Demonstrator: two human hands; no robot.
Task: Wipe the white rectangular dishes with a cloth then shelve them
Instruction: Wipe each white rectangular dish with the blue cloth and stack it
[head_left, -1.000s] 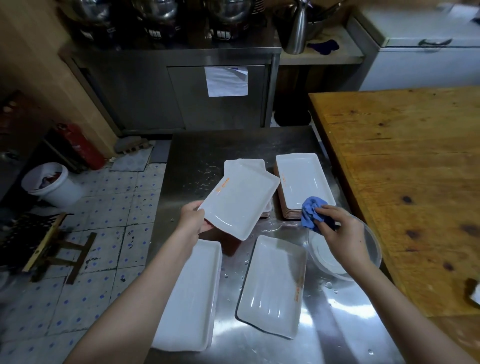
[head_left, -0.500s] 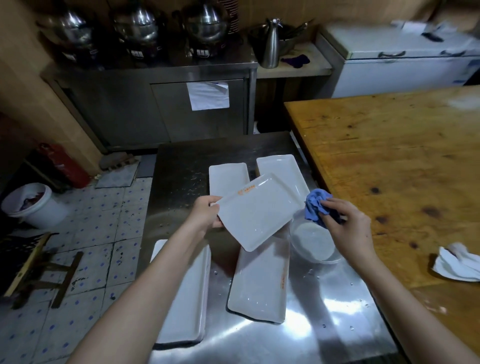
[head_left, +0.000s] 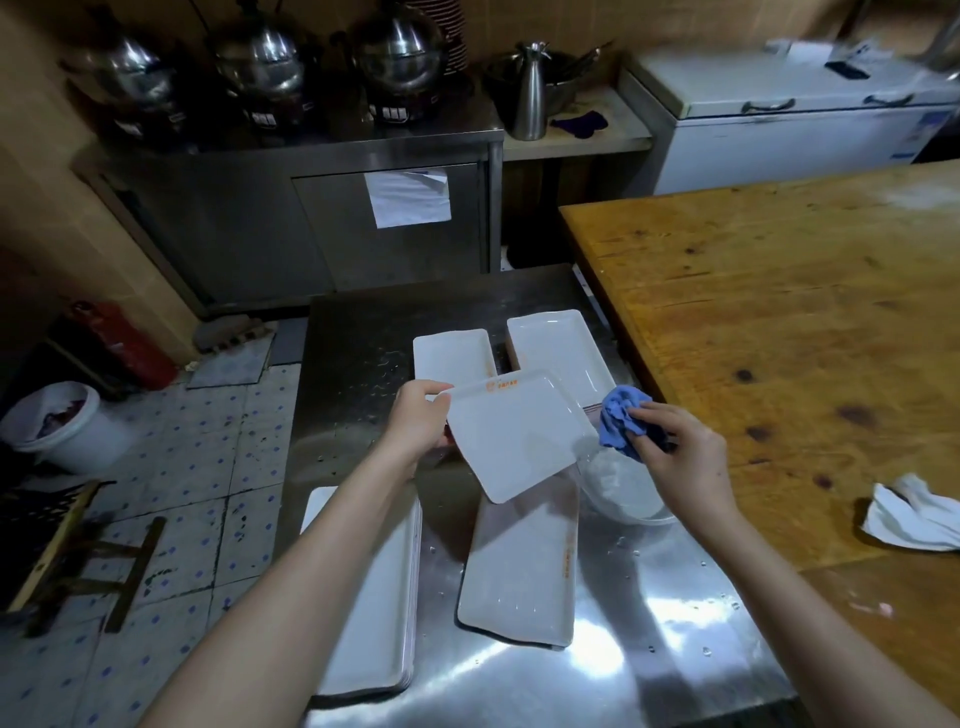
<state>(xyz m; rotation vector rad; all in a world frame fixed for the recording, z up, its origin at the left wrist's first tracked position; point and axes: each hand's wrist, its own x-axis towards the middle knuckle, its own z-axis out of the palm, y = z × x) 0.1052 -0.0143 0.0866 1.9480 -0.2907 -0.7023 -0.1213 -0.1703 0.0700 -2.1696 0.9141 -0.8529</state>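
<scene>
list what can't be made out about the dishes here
Head view, all:
Orange print on the held dish: too small to read.
Clear bowl: partly hidden by the right hand and blue cloth.
Near-left dish stack: left forearm covers it; count unclear.

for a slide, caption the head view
Left hand holds a white rectangular dish above the steel table; right hand grips a blue cloth.
</scene>
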